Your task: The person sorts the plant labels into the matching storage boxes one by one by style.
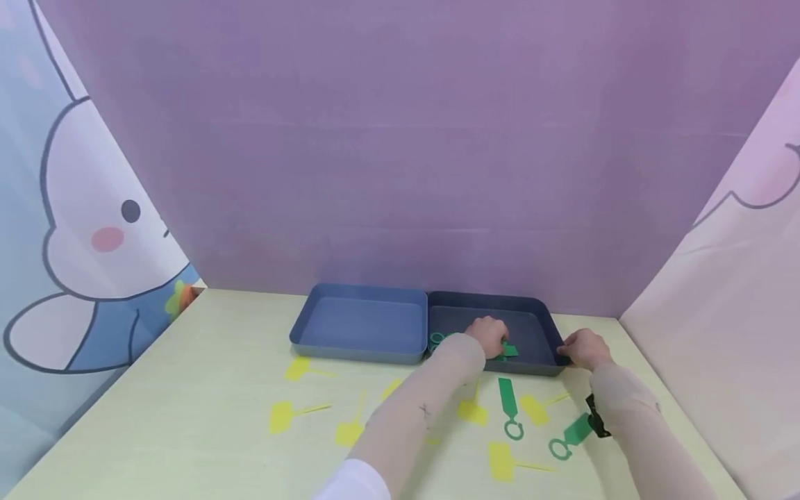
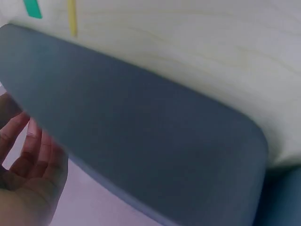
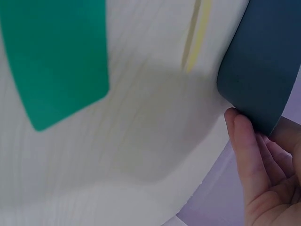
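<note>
My left hand [image 1: 489, 335] reaches into the dark blue tray [image 1: 521, 323], its fingers bent downward beside green ring-ended tags [image 1: 511, 350]. In the left wrist view the tray's outer wall [image 2: 141, 127] hides the fingertips of the left hand [image 2: 33, 169], so I cannot tell whether they pinch a tag. At the tray's front right corner, my right hand [image 1: 586, 348] grips the rim. The right wrist view shows the thumb on one side of the tray wall [image 3: 261, 66] and the fingers of the right hand [image 3: 268, 174] on the other.
A lighter blue tray [image 1: 369, 323] stands against the dark tray's left side. In front lie several yellow tags with thin stems [image 1: 281, 417], plus green ring tags [image 1: 508, 397] on the pale table [image 1: 187, 417]. A purple backdrop [image 1: 400, 173] rises behind the trays.
</note>
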`<state>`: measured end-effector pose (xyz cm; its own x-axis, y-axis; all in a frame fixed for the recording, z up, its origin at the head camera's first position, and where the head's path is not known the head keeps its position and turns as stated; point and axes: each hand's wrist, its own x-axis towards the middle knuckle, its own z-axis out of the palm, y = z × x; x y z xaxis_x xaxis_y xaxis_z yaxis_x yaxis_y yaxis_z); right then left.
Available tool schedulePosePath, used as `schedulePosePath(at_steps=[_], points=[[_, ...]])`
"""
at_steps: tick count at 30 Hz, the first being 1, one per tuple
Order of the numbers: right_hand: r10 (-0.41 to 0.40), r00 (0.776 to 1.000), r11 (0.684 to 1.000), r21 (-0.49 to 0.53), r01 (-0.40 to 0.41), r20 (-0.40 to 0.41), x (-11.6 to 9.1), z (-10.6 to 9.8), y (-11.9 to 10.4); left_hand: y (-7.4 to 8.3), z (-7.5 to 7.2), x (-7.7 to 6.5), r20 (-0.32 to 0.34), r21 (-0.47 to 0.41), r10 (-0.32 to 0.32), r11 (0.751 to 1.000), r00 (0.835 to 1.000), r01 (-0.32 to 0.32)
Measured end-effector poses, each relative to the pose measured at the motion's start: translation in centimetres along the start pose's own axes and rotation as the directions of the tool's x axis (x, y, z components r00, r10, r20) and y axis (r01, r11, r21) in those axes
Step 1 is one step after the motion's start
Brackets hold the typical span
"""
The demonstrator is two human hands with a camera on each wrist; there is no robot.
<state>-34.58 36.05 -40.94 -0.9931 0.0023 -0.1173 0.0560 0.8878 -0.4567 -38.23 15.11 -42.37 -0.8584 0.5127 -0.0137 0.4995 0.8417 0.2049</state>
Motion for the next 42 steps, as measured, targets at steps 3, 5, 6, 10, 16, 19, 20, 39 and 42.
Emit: schedulePosePath(at_steps=[3, 5, 6, 10, 16, 19, 20, 39, 42], points=[[-0.004, 1.0, 1.0, -0.004, 0.004, 0.008, 0.0, 0.0, 0.2, 0.0, -0.5, -0.6, 0.001, -0.011, 0.037, 0.999, 0.999, -0.037], [-0.005, 1.0, 1.0, -0.008, 0.005, 0.012, 0.0, 0.1, 0.4, 0.0, -0.8, -1.1, 0.005, -0.015, 0.07, 0.997, 0.998, -0.07], [-0.005, 1.0, 1.0, -0.008, 0.005, 0.012, 0.0, 0.1, 0.4, 0.0, -0.9, -1.3, 0.006, -0.02, 0.087, 0.996, 0.996, -0.087], [-0.011, 1.0, 1.0, -0.009, 0.011, 0.01, 0.1, 0.1, 0.4, 0.0, -1.1, -2.1, 0.021, -0.054, 0.146, 0.988, 0.989, -0.145], [-0.027, 1.0, 1.0, -0.01, 0.027, 0.009, 0.0, -0.1, 0.1, -0.4, -1.1, -3.1, 0.047, -0.072, 0.193, 0.979, 0.98, -0.19], [-0.022, 1.0, 1.0, -0.006, 0.021, -0.003, 0.0, -0.2, 0.1, -0.7, -1.4, -3.7, 0.046, -0.065, 0.222, 0.974, 0.974, -0.219], [-0.019, 1.0, 1.0, -0.004, 0.019, -0.006, 0.0, -0.2, 0.1, -0.8, -1.5, -3.9, 0.047, -0.063, 0.231, 0.972, 0.972, -0.227], [0.006, 1.0, 0.998, 0.067, -0.006, 0.001, -0.2, -0.2, 0.3, -2.4, -1.3, -7.8, 0.014, -0.047, 0.402, 0.915, 0.916, -0.401], [0.014, 1.0, 0.998, 0.056, -0.014, -0.003, -0.1, -0.3, 0.2, -2.4, -1.3, -7.9, 0.048, -0.064, 0.425, 0.904, 0.904, -0.422]])
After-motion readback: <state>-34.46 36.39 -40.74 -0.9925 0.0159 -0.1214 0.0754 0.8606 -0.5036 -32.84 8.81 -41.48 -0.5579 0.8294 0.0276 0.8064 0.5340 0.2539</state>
